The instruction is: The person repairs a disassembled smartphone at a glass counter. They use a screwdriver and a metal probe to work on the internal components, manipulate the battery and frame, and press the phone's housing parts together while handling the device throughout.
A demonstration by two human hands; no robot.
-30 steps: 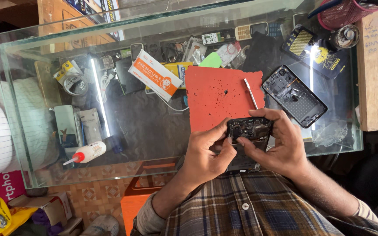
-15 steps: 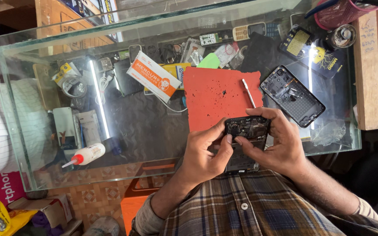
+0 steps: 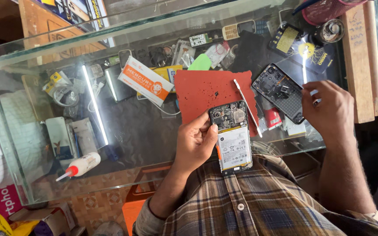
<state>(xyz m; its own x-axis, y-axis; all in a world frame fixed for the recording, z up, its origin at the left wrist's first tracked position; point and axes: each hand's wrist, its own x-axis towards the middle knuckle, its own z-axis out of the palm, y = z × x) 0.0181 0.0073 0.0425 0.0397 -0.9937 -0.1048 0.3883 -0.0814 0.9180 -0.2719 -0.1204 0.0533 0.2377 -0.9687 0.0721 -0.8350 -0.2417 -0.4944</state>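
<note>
My left hand [image 3: 195, 142] grips the left side of an opened phone [image 3: 232, 136], back cover off, showing its circuit board and white battery. The phone stands lengthwise over the near edge of a red mat [image 3: 206, 94] on the glass counter [image 3: 132, 135]. My right hand [image 3: 331, 111] is off to the right, fingers apart, its fingertips touching the right end of a black phone back cover [image 3: 281, 91] lying on the glass. A thin white pry tool [image 3: 246, 107] lies on the mat between the phone and the cover.
An orange and white box [image 3: 146, 80], a white glue bottle with a red tip [image 3: 80, 165], small phone parts and old handsets [image 3: 230, 31] lie under or on the glass. A wooden block [image 3: 355, 65] runs along the right side. A dark red cup [image 3: 327, 8] stands far right.
Both hands held the phone crosswise before. Now the phone is turned lengthwise in my left hand alone, and my right hand has let go and moved right to the back cover.
</note>
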